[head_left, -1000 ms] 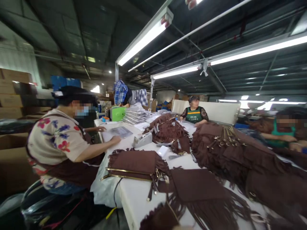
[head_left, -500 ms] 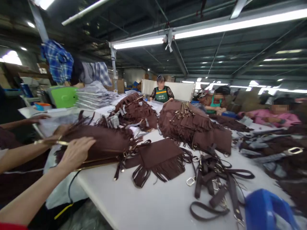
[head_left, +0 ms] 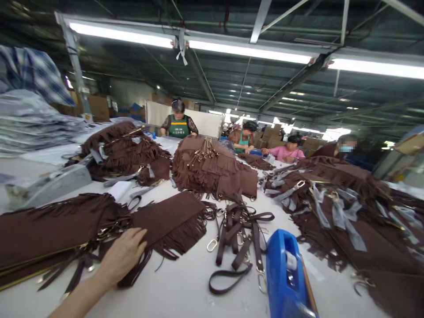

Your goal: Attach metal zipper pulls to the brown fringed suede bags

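My left hand (head_left: 122, 256) reaches in from the lower left. Its fingers are stretched across the left end of a dark brown fringed bag (head_left: 168, 216), touching it; no firm hold shows. The underside of the fingers is hidden. That bag lies flat, its fringe hanging toward the lower right. Left of the hand is another brown fringed bag (head_left: 49, 229) with gold-coloured zip edging, cut off by the picture edge. Straps with metal clips (head_left: 79, 269) stick out from its right end, close to my wrist. My right hand is out of view.
Loose brown straps (head_left: 236, 234) lie right of the bag, beside a blue tape dispenser (head_left: 286, 274). Piles of brown fringed bags (head_left: 212, 172) stand behind and at the right (head_left: 347, 212). Plastic sheets (head_left: 33, 119) are stacked at the left. Several people work across the white table (head_left: 185, 287).
The view has swung right. My left hand has left the gold-edged bag and reached the neighbouring fringed bag. Another person's arms at the left have gone from view.
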Tool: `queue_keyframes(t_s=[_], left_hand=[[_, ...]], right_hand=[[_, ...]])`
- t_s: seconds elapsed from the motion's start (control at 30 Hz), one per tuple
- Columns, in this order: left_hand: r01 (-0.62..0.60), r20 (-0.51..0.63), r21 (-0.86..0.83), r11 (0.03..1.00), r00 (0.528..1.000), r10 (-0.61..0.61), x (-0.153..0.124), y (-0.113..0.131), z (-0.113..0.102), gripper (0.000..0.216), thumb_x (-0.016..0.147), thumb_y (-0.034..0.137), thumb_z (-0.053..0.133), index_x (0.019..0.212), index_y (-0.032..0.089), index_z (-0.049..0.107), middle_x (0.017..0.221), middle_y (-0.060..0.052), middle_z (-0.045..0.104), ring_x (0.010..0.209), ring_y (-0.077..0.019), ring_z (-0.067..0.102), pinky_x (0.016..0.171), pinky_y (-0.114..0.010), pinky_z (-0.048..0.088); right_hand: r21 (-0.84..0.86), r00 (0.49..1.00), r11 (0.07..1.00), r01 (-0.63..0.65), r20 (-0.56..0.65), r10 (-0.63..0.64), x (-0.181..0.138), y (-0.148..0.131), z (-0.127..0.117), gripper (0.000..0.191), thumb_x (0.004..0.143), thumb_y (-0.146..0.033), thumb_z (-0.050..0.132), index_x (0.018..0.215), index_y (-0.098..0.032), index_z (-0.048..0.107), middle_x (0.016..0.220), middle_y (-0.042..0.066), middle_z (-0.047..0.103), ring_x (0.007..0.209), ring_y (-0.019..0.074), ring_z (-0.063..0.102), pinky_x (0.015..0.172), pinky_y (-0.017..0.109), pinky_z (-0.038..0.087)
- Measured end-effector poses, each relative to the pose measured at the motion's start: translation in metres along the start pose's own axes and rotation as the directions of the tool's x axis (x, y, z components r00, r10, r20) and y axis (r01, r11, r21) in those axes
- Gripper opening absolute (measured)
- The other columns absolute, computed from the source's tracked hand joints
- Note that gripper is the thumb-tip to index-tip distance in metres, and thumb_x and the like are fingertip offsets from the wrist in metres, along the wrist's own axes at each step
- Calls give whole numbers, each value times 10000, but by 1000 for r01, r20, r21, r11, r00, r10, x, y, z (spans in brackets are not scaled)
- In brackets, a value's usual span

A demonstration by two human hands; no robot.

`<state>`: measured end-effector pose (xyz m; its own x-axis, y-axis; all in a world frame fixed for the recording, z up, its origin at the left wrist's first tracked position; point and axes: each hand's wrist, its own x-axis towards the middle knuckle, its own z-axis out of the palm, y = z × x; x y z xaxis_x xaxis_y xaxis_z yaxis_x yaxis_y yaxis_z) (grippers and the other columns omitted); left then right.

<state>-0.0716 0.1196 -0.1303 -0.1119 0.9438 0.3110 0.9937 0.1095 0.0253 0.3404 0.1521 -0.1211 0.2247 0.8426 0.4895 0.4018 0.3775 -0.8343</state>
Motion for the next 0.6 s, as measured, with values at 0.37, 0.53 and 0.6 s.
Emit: queue_keyframes(t_s=[0.37, 0.53, 0.6], left_hand=[[-64, 160, 53, 997, 986, 55, 75, 49, -13, 218, 826, 10, 411, 872, 92, 608, 814, -70, 658, 754, -175, 631, 712, -324, 485], [66, 53, -48, 997, 997, -63, 108, 27, -87, 231, 885, 130, 358, 897, 113, 588, 760, -41, 657, 717, -161, 627, 701, -329, 492], [70, 26, -147, 987, 997, -66, 112, 16, -119, 293, 854, 100, 319, 888, 129, 609, 762, -26, 684, 723, -150, 638, 684, -279, 495]], right_hand=[[227, 955, 928, -294, 49, 291, 4, 55, 4, 392, 904, -449, 280, 1070, -358, 624, 734, 5, 703, 559, 194, 676, 355, 204, 457], [288, 930, 897, -335, 257, 265, 31, 87, -25, 511, 919, -415, 246, 803, -258, 717, 672, 27, 702, 546, 186, 671, 406, 232, 489], [257, 960, 937, -236, 211, 184, 30, 76, -25, 506, 935, -363, 208, 908, -246, 699, 715, 27, 697, 550, 156, 661, 403, 207, 465]])
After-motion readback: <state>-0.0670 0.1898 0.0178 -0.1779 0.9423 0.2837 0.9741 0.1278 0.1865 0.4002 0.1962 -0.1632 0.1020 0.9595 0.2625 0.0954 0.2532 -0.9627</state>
